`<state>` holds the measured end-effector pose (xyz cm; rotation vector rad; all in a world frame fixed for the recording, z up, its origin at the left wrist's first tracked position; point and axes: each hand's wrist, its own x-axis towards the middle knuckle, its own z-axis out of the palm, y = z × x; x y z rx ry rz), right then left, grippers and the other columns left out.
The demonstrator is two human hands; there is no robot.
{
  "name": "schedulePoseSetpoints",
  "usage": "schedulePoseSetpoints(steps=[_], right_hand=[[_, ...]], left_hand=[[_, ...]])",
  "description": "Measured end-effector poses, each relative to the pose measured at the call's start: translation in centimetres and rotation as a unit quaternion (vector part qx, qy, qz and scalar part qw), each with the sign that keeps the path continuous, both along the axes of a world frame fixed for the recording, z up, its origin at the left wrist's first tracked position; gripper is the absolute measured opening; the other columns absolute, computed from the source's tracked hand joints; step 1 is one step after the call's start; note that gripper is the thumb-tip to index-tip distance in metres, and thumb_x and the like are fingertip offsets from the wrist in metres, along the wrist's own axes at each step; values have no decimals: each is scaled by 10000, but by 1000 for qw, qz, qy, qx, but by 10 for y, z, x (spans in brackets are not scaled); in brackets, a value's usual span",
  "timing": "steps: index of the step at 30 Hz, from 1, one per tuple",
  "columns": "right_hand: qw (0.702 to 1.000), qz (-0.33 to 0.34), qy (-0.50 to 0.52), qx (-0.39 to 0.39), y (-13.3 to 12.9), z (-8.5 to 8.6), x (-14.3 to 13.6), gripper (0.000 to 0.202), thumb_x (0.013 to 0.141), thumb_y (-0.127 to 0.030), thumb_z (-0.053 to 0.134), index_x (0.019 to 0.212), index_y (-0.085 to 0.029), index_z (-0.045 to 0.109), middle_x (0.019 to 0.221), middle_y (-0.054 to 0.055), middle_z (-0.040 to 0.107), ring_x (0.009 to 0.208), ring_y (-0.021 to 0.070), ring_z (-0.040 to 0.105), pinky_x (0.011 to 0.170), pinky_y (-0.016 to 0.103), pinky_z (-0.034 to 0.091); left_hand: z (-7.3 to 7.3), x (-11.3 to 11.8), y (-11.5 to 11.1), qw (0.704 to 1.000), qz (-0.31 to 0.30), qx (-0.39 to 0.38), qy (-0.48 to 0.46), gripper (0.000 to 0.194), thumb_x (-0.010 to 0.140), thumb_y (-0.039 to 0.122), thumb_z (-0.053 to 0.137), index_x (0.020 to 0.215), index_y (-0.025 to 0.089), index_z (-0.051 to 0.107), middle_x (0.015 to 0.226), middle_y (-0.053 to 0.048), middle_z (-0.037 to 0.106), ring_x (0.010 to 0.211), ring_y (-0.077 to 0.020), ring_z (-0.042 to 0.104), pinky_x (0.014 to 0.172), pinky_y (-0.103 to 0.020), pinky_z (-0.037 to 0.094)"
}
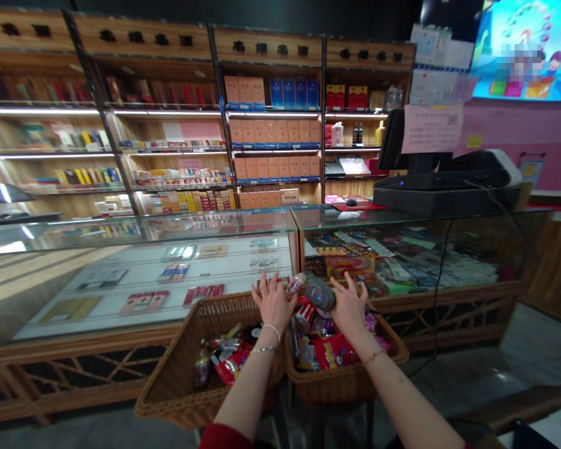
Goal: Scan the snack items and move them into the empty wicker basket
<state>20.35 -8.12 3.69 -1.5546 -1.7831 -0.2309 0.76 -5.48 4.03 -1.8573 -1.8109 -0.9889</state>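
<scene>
Both baskets hold goods; you seem midway, left fingers loosely pinching a small item, right fingers around a scanner.

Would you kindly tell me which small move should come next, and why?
Probably turn the item in the left hand toward the scanner: the right hand already holds the scanner close beside it, and no barcode can be made out from this view.
</scene>
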Motion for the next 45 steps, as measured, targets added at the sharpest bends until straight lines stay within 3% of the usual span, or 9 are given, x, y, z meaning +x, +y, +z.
schedulePoseSetpoints(steps=[17,27,32,37,45], right_hand=[[999,34,-26,-7,-6,2,-40,294,858,-176,500,1019,-245,737,1378,23,629,1480,297,255,1164,586,74],[999,41,-33,-14,-5,-4,-46,250,859,-201,528,992,-237,737,1369,17,635,1456,315,296,1154,595,92],[999,37,-40,1,-6,-5,-47,239,841,-199,549,987,-237,735,1352,20,648,1447,322,314,1143,604,118],[998,40,-39,12,-5,-7,-47,266,816,-146,523,966,-222,729,1337,21,658,1441,326,322,1128,619,140],[998,35,-41,31,-2,-13,-47,248,813,-154,528,937,-225,730,1317,23,672,1435,320,331,1129,607,140]], left_hand=[[0,-55,-27,997,75,0,-9,215,808,419,627,945,257,662,1446,-46,582,1490,-352,270,1202,-650,135],[1,-88,-36,992,118,15,-28,230,824,414,601,962,243,669,1461,-66,566,1482,-357,277,1196,-658,126],[0,-103,-36,985,169,18,-38,296,849,370,566,1085,219,662,1489,-90,535,1482,-360,270,1183,-667,152],[-4,-110,-34,978,203,25,-50,441,854,333,561,1272,198,605,1536,-115,473,1495,-351,240,1188,-659,151],[-12,-107,-35,978,203,14,-41,481,851,356,566,1306,206,604,1580,-113,410,1502,-362,217,1188,-668,141]])
